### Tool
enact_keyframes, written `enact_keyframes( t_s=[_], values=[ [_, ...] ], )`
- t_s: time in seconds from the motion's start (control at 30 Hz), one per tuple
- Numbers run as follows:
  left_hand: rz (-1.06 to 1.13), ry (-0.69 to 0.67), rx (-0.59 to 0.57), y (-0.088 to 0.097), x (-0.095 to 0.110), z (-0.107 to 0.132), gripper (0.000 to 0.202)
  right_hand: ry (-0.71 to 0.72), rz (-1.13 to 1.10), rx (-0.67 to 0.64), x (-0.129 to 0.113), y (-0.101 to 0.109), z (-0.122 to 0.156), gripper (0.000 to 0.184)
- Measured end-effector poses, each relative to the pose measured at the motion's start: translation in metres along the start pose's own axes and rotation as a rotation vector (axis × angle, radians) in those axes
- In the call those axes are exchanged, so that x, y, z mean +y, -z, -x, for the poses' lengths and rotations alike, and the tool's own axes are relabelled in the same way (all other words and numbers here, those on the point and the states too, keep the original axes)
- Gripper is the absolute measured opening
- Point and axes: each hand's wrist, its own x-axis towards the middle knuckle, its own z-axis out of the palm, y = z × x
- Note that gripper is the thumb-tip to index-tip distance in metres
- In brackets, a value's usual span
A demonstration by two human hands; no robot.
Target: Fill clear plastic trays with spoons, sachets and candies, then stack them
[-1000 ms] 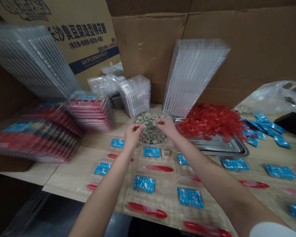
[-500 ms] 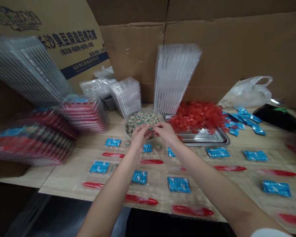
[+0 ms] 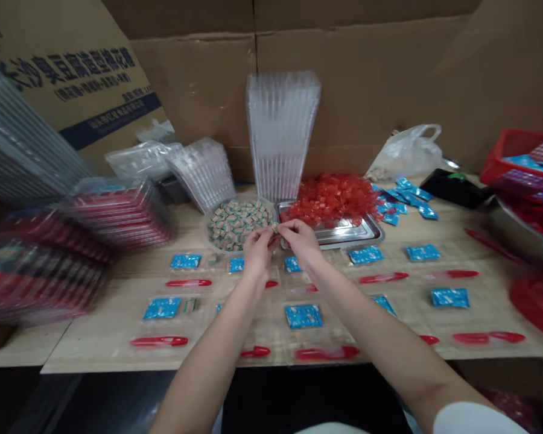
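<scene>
My left hand (image 3: pixel 259 248) and my right hand (image 3: pixel 300 240) meet at the right rim of a round clear bowl (image 3: pixel 204 232). Between their pinched fingertips is a small beige-and-green piece (image 3: pixel 274 228), partly hidden by the fingers. It resembles the many small pieces (image 3: pixel 235 222) filling the bowl. Below the hands lie clear trays in rows, each with a blue packet (image 3: pixel 303 316) and a red plastic utensil (image 3: pixel 326 353). A few trays also hold small pieces, such as the beige-and-green pieces (image 3: pixel 190 304) at the left.
A metal tray (image 3: pixel 366 232) holds a heap of red wrapped pieces (image 3: pixel 332 199). Loose blue packets (image 3: pixel 407 194) lie right of it. Stacked clear trays (image 3: pixel 280 132) stand behind. Filled packs (image 3: pixel 117 214) are piled left; a red basket (image 3: pixel 502 157) is at far right.
The view has turned right, so the table contents appear farther left and the red basket shows. Both hands have moved from over the bowl to its right rim, still pinched together.
</scene>
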Motion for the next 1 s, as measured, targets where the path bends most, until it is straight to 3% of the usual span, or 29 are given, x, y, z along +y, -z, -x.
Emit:
enact_keyframes(
  t_s=[0.13,0.23,0.33,0.4,0.5,0.63,0.7,0.8,0.9,1.0],
  values=[
    [-0.102,0.063,-0.132,-0.005,0.005,0.016,0.015,0.026,0.05,-0.039,-0.007,0.024,0.01,0.021],
    [-0.23,0.117,-0.224,-0.006,0.009,0.028,0.015,0.077,0.205,-0.206,-0.022,0.048,0.021,0.022],
    [-0.368,0.167,-0.307,-0.005,0.009,0.047,0.019,-0.02,0.302,-0.419,-0.033,0.073,0.039,0.018],
    [-0.457,0.18,-0.35,-0.002,0.008,0.064,0.023,-0.121,0.291,-0.468,-0.032,0.087,0.057,0.019],
    [-0.559,0.163,-0.37,0.014,0.003,0.089,0.033,-0.2,0.323,-0.403,-0.021,0.108,0.086,0.021],
    [-0.768,-0.003,-0.268,0.064,0.003,0.114,0.025,-0.269,0.377,-0.278,-0.001,0.13,0.113,0.022],
    [-0.917,-0.131,-0.152,0.094,0.008,0.121,0.02,-0.27,0.366,-0.253,0.007,0.126,0.117,0.02],
    [-1.065,-0.242,-0.033,0.128,0.018,0.125,0.019,-0.229,0.351,-0.323,0.018,0.095,0.116,0.018],
    [-1.257,-0.338,-0.109,0.142,0.02,0.127,0.017,-0.144,0.399,-0.417,0.028,0.048,0.114,0.012],
    [-1.383,-0.418,-0.198,0.14,0.016,0.129,0.018,0.007,0.646,-0.407,0.037,0.013,0.113,0.008]
  ],
)
